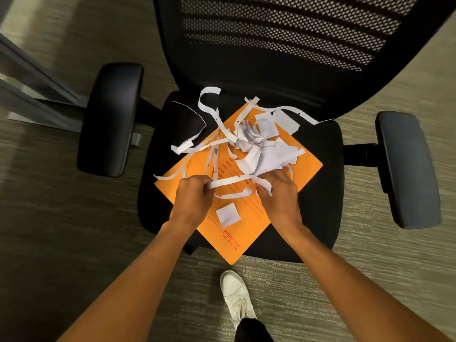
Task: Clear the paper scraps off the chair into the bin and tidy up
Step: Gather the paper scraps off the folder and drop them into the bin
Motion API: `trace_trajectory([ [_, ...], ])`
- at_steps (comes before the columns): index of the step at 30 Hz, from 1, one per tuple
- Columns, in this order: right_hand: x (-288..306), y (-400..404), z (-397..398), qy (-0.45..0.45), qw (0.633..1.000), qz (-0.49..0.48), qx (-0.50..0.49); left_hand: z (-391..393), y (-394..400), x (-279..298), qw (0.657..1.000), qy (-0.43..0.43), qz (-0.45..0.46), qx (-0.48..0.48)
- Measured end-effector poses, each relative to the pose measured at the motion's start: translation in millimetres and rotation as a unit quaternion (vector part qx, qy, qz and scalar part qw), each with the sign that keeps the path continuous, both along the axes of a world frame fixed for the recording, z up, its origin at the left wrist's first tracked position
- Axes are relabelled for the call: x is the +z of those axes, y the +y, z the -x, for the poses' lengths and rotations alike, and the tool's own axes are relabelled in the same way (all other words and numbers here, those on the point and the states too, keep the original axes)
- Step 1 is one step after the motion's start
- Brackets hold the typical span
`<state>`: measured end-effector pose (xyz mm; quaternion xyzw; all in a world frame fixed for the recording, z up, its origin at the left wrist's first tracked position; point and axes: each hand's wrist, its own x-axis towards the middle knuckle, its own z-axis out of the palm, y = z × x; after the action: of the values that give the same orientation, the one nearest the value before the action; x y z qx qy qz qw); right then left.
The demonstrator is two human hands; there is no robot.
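a: from the head view, what worries you here?

b: the paper scraps (249, 146) sit loose on the orange folder (306, 166), which lies on the chair (320, 193) seat. the long curly strips trail past the folder's far corner onto bare seat. if she lifts a handful quickly, i'd guess the tangled strips drag others along and drop them on the carpet (74, 218).

a: and the folder itself?

b: its near corner hangs past the seat's front edge. a tug on the pile could slide the whole folder forward and tip everything off. that's my guess, anyway.

a: no bin in sight?

b: none in this view, so a carry is coming, and thin strips slip out of a loose fist.

a: how are the hands placed?

b: both reach down over the folder's near half, backs up. the left hand (195, 196) has its fingers curled round one end of a long strip (229, 181). the right hand (278, 191) pinches scraps at the near edge of the heap, fingers curled under. one small folded piece (228, 214) lies between the wrists, untouched. a white shoe (235, 294) stands just short of the folder's near corner.
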<state>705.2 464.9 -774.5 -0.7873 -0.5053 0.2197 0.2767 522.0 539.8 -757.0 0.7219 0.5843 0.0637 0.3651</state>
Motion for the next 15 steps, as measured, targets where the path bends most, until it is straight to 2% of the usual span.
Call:
trace_trajectory([
  [6,21.2,-21.0,13.6,0.014,0.999,-0.017,-0.034,25.3,-31.4,18.1,0.998,-0.056,0.008,0.035],
  [15,46.2,-38.0,41.7,-0.009,0.997,-0.037,-0.066,122.3,-81.7,42.6,0.994,-0.024,-0.006,0.108],
])
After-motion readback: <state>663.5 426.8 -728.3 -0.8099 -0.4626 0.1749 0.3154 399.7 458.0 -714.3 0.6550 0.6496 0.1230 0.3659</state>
